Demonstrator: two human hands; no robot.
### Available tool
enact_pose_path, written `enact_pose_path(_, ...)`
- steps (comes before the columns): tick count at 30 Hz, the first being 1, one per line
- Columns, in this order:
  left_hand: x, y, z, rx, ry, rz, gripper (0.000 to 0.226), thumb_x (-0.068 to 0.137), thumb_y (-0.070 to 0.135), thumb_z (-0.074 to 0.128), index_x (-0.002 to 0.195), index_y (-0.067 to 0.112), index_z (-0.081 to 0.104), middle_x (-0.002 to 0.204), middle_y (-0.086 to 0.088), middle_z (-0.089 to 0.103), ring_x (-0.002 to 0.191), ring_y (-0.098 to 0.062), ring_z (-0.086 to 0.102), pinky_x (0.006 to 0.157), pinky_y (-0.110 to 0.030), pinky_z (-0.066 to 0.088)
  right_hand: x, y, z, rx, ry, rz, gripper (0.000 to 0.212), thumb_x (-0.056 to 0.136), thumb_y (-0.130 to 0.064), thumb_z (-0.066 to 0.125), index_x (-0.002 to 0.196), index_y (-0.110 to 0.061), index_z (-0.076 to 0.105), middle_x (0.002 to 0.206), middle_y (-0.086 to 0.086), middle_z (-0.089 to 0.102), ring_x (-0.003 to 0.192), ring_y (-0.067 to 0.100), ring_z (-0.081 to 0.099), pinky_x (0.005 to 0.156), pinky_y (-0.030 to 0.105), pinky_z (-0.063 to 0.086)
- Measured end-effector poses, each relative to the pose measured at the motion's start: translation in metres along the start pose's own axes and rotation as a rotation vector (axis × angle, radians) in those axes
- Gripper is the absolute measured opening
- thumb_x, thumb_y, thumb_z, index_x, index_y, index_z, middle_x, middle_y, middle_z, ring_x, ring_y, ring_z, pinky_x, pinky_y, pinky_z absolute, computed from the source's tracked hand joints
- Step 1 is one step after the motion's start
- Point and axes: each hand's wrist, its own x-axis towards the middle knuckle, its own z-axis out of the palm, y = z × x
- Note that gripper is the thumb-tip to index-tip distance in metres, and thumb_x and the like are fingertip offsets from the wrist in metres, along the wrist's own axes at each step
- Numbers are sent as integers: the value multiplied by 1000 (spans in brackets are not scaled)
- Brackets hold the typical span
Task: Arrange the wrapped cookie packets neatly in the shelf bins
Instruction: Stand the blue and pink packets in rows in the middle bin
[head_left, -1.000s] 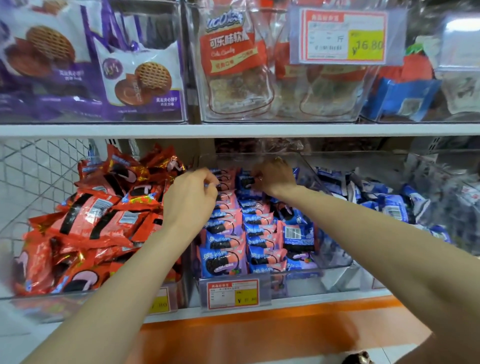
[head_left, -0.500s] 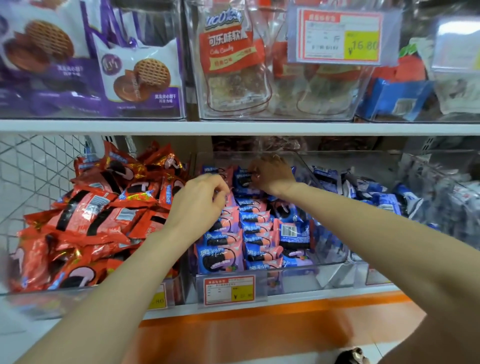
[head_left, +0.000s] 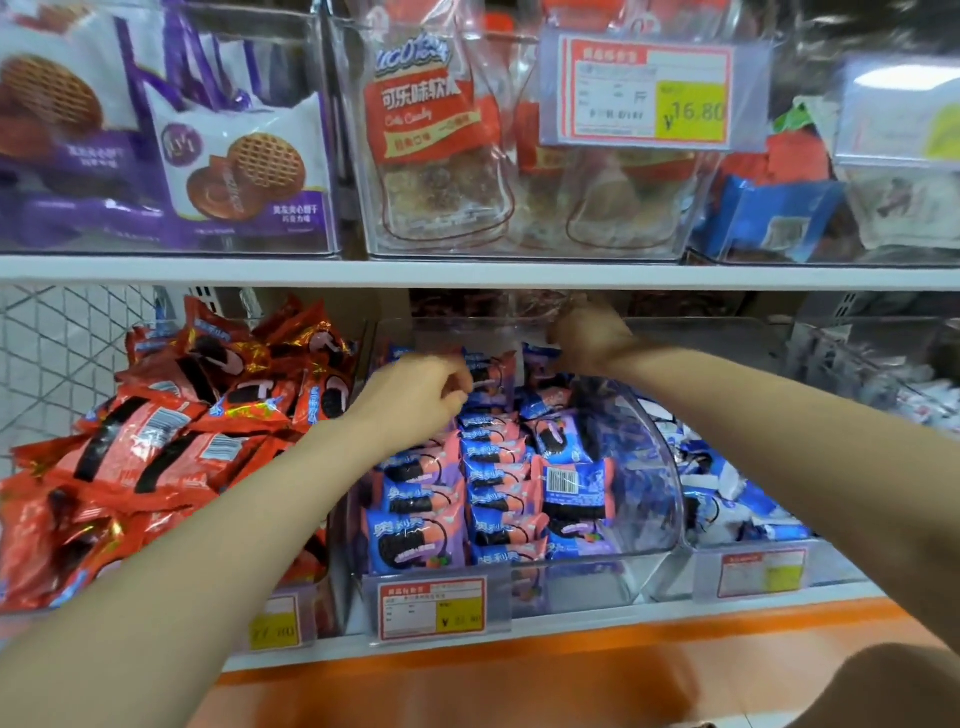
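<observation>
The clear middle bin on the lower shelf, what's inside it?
The clear bin holds pink-and-blue cookie packets, lined in rows. The left hand and right hand cover the rear ones; lower layers are hidden.

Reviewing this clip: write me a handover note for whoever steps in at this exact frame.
Left hand: fingers curled against the rear pink-and-blue packets in the middle bin; grip unclear.
Right hand: at the bin's back right, blurred.
Done: two left columns stand in tidy rows.
Left: right column is loose, one barcode packet faces up; rear packets need straightening. Red packets beside it lie heaped.
</observation>
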Motion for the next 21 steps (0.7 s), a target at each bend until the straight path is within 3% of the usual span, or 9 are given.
enact_pose_path(4, 29, 1, 10, -30, -49, -56, 25, 92, 21, 54, 116, 16, 57, 122, -4, 58, 110, -23, 53, 87, -30, 44, 1, -4, 6, -4, -10, 10, 29, 87, -39, 61, 102, -14, 66, 110, 8, 64, 107, 26, 56, 89, 33, 41)
enact_pose_path(6, 37, -2, 14, -57, -34, -84, 26, 90, 19, 57, 116, 15, 58, 121, -4, 59, 109, -23, 54, 88, -30, 45, -1, -3, 0, 59, 30, 42, 30, 86, -40, 62, 96, -12, 66, 101, 8, 65, 95, 25, 58, 75, 28, 42)
enact_pose_path(8, 41, -5, 18, -155, 22, -108, 24, 89, 14, 59, 112, 12, 60, 115, -4, 62, 106, -21, 57, 88, -30, 46, -8, 0, -16, 229, 63, 104, 27, 86, -38, 65, 89, -11, 63, 88, 7, 62, 77, 19, 54, 53, 24, 33)
enact_pose_path(10, 41, -6, 20, -344, 93, -134, 17, 87, 5, 59, 104, 7, 61, 100, -3, 64, 94, -18, 59, 83, -26, 46, -16, 7, -30, 605, 33, 113, 17, 86, -27, 68, 91, -13, 58, 84, 4, 61, 65, 6, 52, 46, 14, 31)
enact_pose_path(13, 40, 1, 16, -621, 160, -165, 16, 83, -3, 62, 97, 5, 61, 80, 2, 58, 81, -15, 55, 70, -16, 44, -32, 6, -41, 1195, -68, 92, 33, 85, -5, 66, 117, -6, 61, 113, 8, 65, 74, -3, 56, 57, 4, 46)
enact_pose_path(15, 37, 8, 10, -787, 131, -204, 24, 84, 7, 67, 107, 10, 61, 86, 1, 60, 83, -12, 57, 69, -13, 45, -37, 3, -36, 1429, -136, 84, 41, 85, 3, 61, 126, -2, 55, 125, 13, 60, 93, 16, 64, 70, 26, 59)
enact_pose_path(17, 32, 14, 9, -959, -12, -236, 21, 86, 17, 65, 106, 17, 60, 96, 0, 63, 89, -12, 60, 71, -15, 48, -39, -3, -29, 1652, -183, 93, 31, 85, 4, 61, 116, 0, 59, 117, 19, 61, 102, 30, 63, 74, 43, 59)
enact_pose_path(19, 29, 19, 12, -1081, -114, -257, 23, 87, 18, 64, 109, 14, 60, 101, -2, 64, 92, -12, 61, 74, -19, 52, -42, -11, -25, 1683, -170, 110, 19, 82, -1, 66, 100, -6, 62, 103, 19, 63, 97, 31, 61, 77, 40, 58)
enact_pose_path(21, 29, 19, 18, -1134, -70, -277, 28, 86, 13, 65, 112, 7, 59, 94, -1, 64, 85, -11, 61, 68, -15, 54, -44, -17, -24, 1603, -137, 130, 18, 79, -7, 71, 95, -10, 63, 97, 15, 65, 90, 27, 61, 78, 35, 54)
